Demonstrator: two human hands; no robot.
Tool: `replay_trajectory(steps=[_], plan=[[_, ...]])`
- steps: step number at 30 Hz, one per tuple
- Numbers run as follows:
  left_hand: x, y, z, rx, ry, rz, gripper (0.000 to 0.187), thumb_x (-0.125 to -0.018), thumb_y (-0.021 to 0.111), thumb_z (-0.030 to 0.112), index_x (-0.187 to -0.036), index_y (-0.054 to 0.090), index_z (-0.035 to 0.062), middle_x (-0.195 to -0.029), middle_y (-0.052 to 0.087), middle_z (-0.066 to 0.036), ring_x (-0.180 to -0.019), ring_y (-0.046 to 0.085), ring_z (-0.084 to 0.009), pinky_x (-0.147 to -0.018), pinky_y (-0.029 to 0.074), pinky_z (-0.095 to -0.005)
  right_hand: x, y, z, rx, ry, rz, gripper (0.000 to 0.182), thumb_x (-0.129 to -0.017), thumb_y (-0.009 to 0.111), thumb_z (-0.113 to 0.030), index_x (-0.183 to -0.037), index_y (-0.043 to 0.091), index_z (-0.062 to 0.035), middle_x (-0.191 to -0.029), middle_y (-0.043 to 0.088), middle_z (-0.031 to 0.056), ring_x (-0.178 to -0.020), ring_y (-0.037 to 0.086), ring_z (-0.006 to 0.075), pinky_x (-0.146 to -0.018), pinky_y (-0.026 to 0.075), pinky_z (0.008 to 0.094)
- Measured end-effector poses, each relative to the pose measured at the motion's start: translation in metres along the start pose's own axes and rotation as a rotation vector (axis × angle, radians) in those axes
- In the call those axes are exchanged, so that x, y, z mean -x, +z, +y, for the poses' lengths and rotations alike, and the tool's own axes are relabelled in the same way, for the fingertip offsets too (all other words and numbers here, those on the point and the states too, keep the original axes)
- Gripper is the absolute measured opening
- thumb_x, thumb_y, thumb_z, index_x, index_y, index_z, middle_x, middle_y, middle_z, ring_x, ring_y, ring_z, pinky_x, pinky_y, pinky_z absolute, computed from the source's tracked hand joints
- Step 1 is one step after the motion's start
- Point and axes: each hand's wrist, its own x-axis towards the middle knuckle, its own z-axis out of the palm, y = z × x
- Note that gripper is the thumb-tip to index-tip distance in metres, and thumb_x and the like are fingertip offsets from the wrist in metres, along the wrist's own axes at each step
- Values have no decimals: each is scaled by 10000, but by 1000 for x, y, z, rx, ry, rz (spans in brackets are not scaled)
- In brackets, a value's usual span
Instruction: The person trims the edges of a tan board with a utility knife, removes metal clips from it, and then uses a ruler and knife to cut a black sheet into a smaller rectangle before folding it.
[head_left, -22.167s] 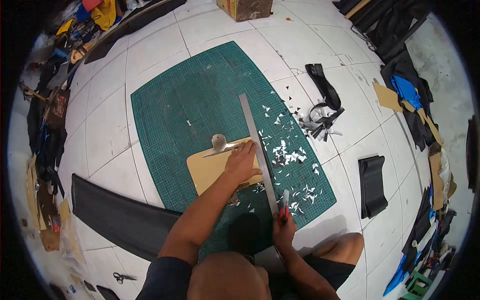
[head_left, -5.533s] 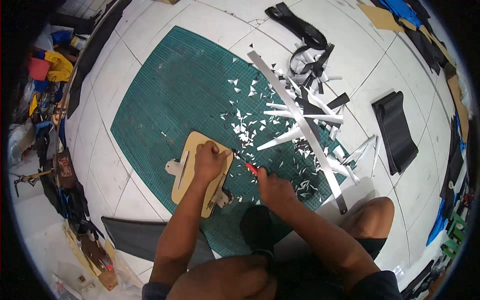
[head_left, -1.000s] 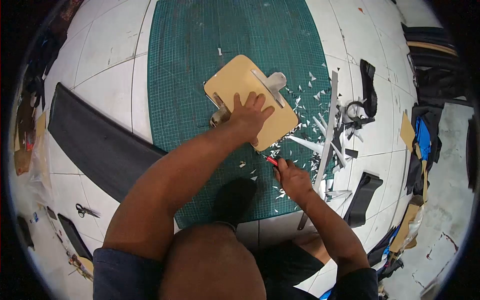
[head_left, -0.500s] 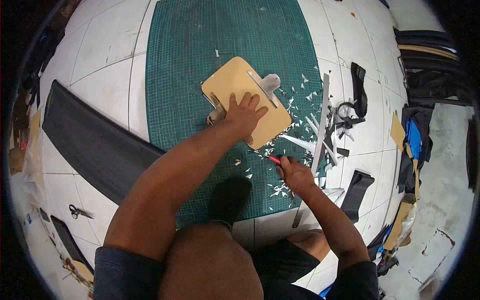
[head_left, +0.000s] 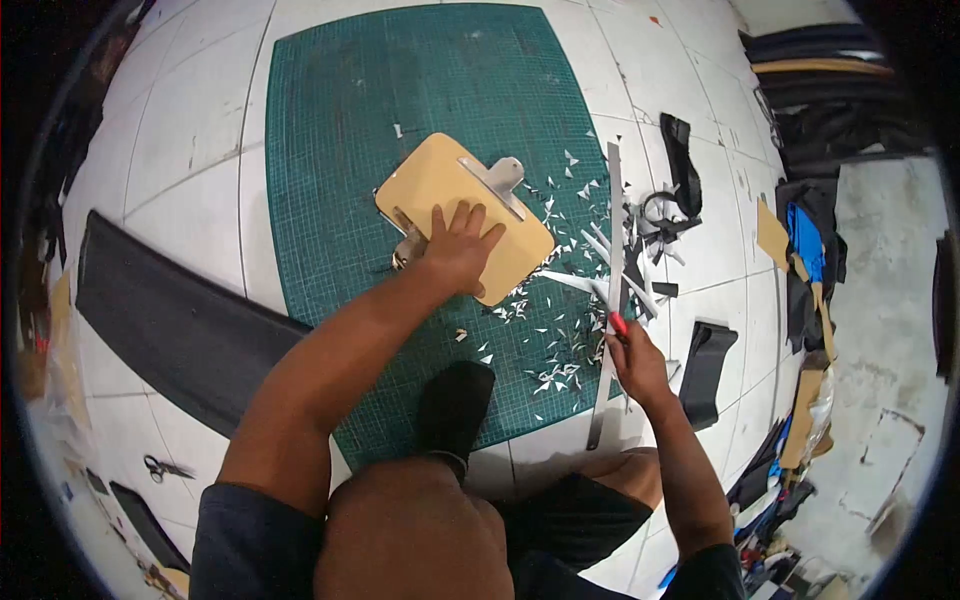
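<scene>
My left hand [head_left: 460, 256] lies flat on a tan board [head_left: 425, 178] with rounded corners, its fingers spread. One metal clip [head_left: 503, 180] grips the board's upper right edge; another clip [head_left: 408, 243] sits at its left edge, beside my wrist. Dark material shows along the board's edge. My right hand [head_left: 640, 362], to the right of the board, is closed around a red-handled cutter [head_left: 617, 323]. The cutter overlaps a long metal ruler [head_left: 614, 220] in this view, and its blade is not visible. Beneath the board spreads a green cutting mat [head_left: 350, 90].
Small white and black scraps [head_left: 553, 378] litter the mat's right side. Black strips [head_left: 682, 165] and a dark folded piece [head_left: 706, 372] lie on the tiles at right. A long black panel [head_left: 180, 310] and scissors [head_left: 165, 468] are on the left. My foot [head_left: 455, 405] rests on the mat.
My right hand has moved right with the cutter, away from the board's lower edge to the ruler. The left hand stays on the board. The whole view has shifted somewhat.
</scene>
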Motion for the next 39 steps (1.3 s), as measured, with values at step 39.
replay_trajectory(steps=[39], plan=[[32,70,-25,-102,424,533,247,-863,648,258,-1050,668,97,-1224,633,-68,-1236,579,-279,-1089,400,-556,87,107,-21,-503,378,230,336,-1029,513,-345,-1149,484,-33,-812,613,164,-738,626,289,-675,472,413]])
